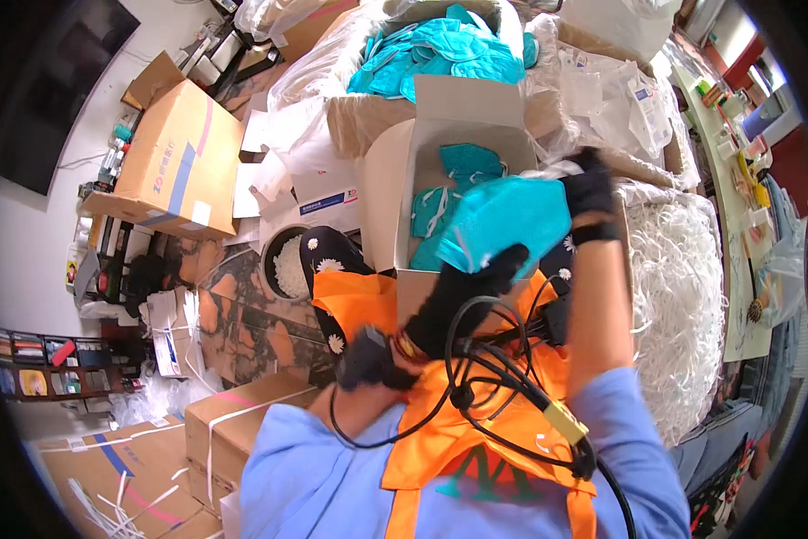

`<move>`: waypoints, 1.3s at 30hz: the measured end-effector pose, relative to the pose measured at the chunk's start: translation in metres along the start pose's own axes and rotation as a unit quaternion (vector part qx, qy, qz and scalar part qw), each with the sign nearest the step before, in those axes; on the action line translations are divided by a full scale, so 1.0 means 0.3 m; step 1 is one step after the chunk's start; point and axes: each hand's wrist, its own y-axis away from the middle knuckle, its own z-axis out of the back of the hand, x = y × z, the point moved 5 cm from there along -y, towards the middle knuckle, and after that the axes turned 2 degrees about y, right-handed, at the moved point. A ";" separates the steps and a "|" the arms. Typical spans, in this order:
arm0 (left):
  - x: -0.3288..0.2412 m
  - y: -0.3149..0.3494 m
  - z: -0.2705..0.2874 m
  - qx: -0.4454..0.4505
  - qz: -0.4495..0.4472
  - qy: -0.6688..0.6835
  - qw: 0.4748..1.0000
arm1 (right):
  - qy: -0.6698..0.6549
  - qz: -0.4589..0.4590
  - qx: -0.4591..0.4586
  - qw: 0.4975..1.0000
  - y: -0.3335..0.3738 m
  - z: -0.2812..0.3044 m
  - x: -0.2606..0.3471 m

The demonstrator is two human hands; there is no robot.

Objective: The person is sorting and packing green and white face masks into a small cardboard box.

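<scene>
Teal face masks [507, 220], seemingly a small stack, are tilted above an open white box [444, 97] in front of me. My left hand [471, 296], in a black glove, is closed on their near lower edge. My right hand [590, 187], also gloved in black, is at their right edge beside blurred white straps [557, 169]; motion smears its fingers, so its grip is unclear. Inside the box lie more teal masks [470, 163] with white straps. The held masks hide part of the box's inside.
Beyond the box stands a plastic-lined carton [368, 126] heaped with teal masks. At right are a pile of white straps [678, 305] and a carton holding clear plastic bags [615, 99]. A brown carton [184, 157] stands left. Black cables [512, 368] loop over my orange apron.
</scene>
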 end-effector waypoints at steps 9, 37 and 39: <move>-0.094 -0.176 0.098 0.075 0.017 0.027 0.997 | -0.258 -0.146 0.068 0.953 0.393 -0.422 0.525; -0.215 -0.228 0.194 -0.114 -0.115 -0.126 0.979 | 0.019 -0.172 0.256 0.951 0.486 -0.680 0.433; -0.221 -0.237 0.215 -0.111 -0.144 -0.239 0.954 | 0.038 -0.184 0.270 0.945 0.493 -0.686 0.434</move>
